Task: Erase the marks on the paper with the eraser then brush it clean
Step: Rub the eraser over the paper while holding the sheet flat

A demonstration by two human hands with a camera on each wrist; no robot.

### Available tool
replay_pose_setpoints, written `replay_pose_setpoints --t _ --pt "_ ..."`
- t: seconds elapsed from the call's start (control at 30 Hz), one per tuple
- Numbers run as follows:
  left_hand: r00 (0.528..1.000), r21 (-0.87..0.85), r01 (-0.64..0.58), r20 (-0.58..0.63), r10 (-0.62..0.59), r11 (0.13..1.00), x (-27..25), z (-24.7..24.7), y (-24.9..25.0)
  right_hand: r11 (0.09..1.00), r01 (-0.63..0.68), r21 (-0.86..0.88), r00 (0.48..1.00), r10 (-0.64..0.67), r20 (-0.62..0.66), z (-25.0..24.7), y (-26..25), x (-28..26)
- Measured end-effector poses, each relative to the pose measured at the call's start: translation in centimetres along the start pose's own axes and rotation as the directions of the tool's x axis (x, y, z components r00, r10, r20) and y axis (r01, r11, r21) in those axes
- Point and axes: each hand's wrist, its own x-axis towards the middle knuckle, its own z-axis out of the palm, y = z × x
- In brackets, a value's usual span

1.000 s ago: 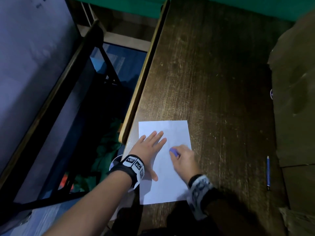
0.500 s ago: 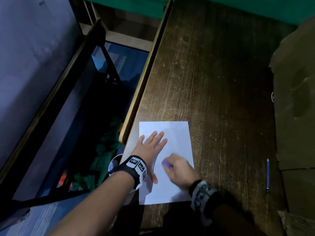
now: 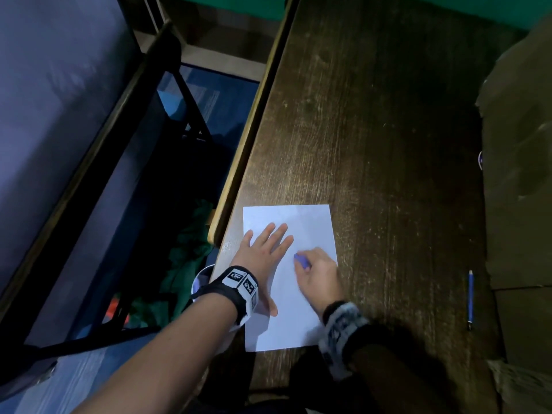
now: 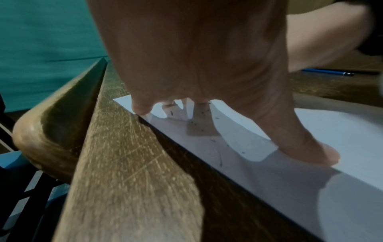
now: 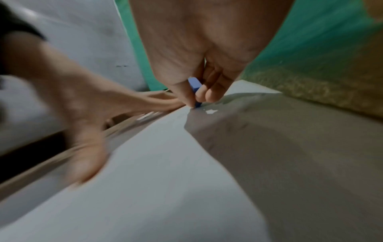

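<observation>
we're pinning the paper (image 3: 301, 231) flat with our left hand (image 3: 264, 253), fingers straight and spread, thumb down on the sheet. our right hand (image 3: 321, 273) is pinching the blue eraser (image 3: 301, 260) between thumb and fingertips, its tip touching the paper just beside the left fingers. paper is lying near the left edge of the wooden table (image 3: 388, 144). dark crumbs (image 4: 200, 113) are sitting under the left palm. blue pen (image 3: 470, 300) is lying well apart on the right.
</observation>
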Motion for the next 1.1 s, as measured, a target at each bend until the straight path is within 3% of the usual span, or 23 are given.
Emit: replay_pose_setpoints --t 0.07,0.13,0.17,0.23,0.3,0.33,0.4,0.47,0.5,0.53,0.6,0.67,0.73,0.77,0.83,0.9,0.97,1.03,1.1 --pt "1.000 0.003 0.006 0.002 -0.006 1.000 0.1 0.0 0.0 0.982 0.181 0.060 0.958 -0.190 0.214 0.3 -1.5 -4.2" --pt "1.000 -0.001 0.003 0.003 -0.003 1.000 0.1 -0.2 -0.2 0.962 0.255 0.094 0.884 -0.271 0.382 -0.7 -1.0 -4.4" --pt "1.000 -0.001 0.001 0.003 -0.001 1.000 0.1 -0.1 -0.2 0.975 0.214 0.067 0.898 -0.223 0.379 -1.2 -0.6 -2.6" --pt "1.000 0.005 -0.004 -0.001 0.004 1.000 0.1 -0.1 -0.2 0.999 0.025 -0.027 0.984 -0.020 0.179 -1.7 0.2 1.4" --pt "1.000 0.014 -0.003 0.001 0.003 1.000 0.0 -0.1 0.0 0.995 -0.090 -0.042 0.995 0.087 -0.052 -1.5 1.1 3.0" --pt "1.000 0.016 0.000 0.000 0.000 1.000 0.0 -0.1 0.0 0.996 -0.085 -0.019 0.994 0.084 -0.068 -1.0 0.7 2.3" --pt "1.000 0.003 0.004 0.001 -0.004 1.000 0.1 0.0 -0.1 0.999 0.043 0.026 0.996 -0.045 0.081 0.1 -0.8 -1.6" --pt "1.000 -0.009 0.002 0.004 -0.002 1.000 0.1 0.0 -0.2 0.976 0.209 0.059 0.934 -0.217 0.284 -0.2 -1.2 -4.5" --pt "1.000 -0.009 -0.001 0.002 0.001 1.000 0.1 -0.1 -0.2 0.975 0.206 0.080 0.918 -0.221 0.328 -0.6 -0.7 -3.7" --pt "1.000 -0.010 -0.002 0.004 0.002 1.000 0.1 -0.2 -0.2 0.987 0.148 0.057 0.937 -0.158 0.311 -0.9 -0.2 -1.8" --pt "1.000 -0.009 -0.004 0.010 0.004 1.000 0.1 -0.2 -0.3 0.999 -0.047 -0.019 0.996 0.049 0.069 -1.7 1.2 2.5" --pt "1.000 -0.003 -0.003 0.011 0.003 1.000 0.0 -0.2 -0.2 0.988 -0.149 -0.027 0.981 0.145 -0.132 -2.0 2.2 4.5" --pt "1.000 -0.007 -0.001 0.013 0.001 1.000 -0.1 -0.1 -0.1 0.993 -0.116 -0.018 0.990 0.114 -0.081 -1.1 1.0 2.0" --pt "1.000 -0.012 0.002 0.009 -0.002 1.000 0.0 -0.1 -0.1 1.000 -0.023 -0.005 1.000 0.023 0.019 -0.6 -0.1 -0.4" --pt "1.000 -0.018 0.002 0.007 -0.002 1.000 0.0 -0.2 -0.2 0.978 0.211 0.008 0.952 -0.207 0.225 -0.5 -0.8 -4.4" --pt "1.000 -0.021 -0.003 0.010 0.003 1.000 0.0 -0.3 -0.3 0.977 0.211 0.014 0.933 -0.205 0.294 -1.2 0.0 -2.4" --pt "1.000 -0.020 -0.007 0.018 0.007 1.000 0.0 -0.4 -0.2 0.998 0.062 -0.022 0.993 -0.060 0.103 -1.8 0.9 1.3" --pt "1.000 -0.017 -0.007 0.026 0.007 1.000 -0.1 -0.5 -0.1 0.999 -0.044 -0.029 0.996 0.041 -0.084 -1.5 1.7 2.7" --pt "1.000 -0.029 -0.003 0.022 0.004 1.000 -0.3 -0.4 0.0 1.000 -0.031 -0.002 0.997 0.031 -0.071 -0.2 0.4 0.1"
